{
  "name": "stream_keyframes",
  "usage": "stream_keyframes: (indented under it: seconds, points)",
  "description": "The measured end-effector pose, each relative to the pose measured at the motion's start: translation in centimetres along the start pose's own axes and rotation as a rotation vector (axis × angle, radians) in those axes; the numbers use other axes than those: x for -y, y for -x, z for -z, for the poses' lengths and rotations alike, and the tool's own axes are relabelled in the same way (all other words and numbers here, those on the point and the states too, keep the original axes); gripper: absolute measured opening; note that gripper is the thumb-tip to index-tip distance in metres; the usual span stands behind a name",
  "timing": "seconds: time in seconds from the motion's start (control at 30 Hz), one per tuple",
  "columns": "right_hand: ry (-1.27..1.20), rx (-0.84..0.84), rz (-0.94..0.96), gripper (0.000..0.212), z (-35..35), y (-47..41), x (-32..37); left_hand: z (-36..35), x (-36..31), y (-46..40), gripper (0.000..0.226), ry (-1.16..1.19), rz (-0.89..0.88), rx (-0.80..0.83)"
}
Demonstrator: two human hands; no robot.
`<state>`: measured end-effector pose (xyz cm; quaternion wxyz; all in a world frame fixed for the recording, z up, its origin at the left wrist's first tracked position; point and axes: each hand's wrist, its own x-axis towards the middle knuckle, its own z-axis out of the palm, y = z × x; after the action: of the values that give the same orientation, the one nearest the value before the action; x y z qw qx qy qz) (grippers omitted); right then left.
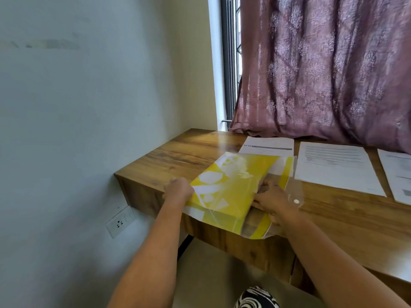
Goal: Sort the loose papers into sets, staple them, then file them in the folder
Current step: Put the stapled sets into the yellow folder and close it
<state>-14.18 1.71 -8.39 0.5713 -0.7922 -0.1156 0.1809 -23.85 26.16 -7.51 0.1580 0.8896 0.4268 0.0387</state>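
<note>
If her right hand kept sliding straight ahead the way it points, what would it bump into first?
Probably the yellow folder: the right hand points up-left at the folder's open edge, fingertips seemingly already at it. Depth is hard to judge.

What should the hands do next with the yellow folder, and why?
Probably lift the flap wider. The left hand grips the yellow folder at its left edge, and the right hand is at its open side by the clear flap. Three paper sets lie beside it on the desk, not yet inside, so a wider opening seems needed.
</note>
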Motion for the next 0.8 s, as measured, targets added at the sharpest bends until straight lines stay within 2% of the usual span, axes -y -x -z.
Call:
stream_keyframes:
  seconds: [0.17, 0.3, 0.33, 0.43, 0.5, 0.6, 0.7, 0.8]
  points:
    - [-0.017, 0.047, 0.025, 0.05, -0.6, -0.6, 0.1, 0.0, 1.0, 0.5, 0.034, 0.061, -0.014, -0.054]
    - [0.158, 0.037, 0.111, 0.061, -0.8, -1.6, -0.4, 0.2, 1.3, 0.8, 0.034, 0.054, -0.013, -0.065]
    - [0.234, 0.021, 0.127, 0.058, -0.5, -1.2, -0.1, 0.4, 1.3, 0.9, 0.034, 0.046, -0.007, -0.067]
    - [0.356, -0.023, 0.117, 0.023, 1.3, -0.6, 0.6, 0.9, 1.0, 1.4, 0.035, -0.011, 0.012, -0.078]
    - [0.409, -0.071, 0.128, 0.013, 3.6, -1.3, 0.9, 1.3, 0.4, 1.5, 0.036, -0.024, 0.0, -0.121]
    - [0.436, -0.178, 0.172, 0.017, 7.5, -2.9, 1.7, 1.6, -1.5, 0.8, 0.04, 0.051, -0.105, -0.15]
    - [0.47, -0.278, 0.235, 0.018, 10.2, -5.3, 1.7, 1.6, -5.8, -0.3, 0.037, 0.287, -0.278, -0.074]
    - [0.59, -0.258, 0.311, 0.029, 10.8, -7.9, 2.0, 1.6, -11.3, -1.2, 0.033, 0.362, -0.407, 0.015]
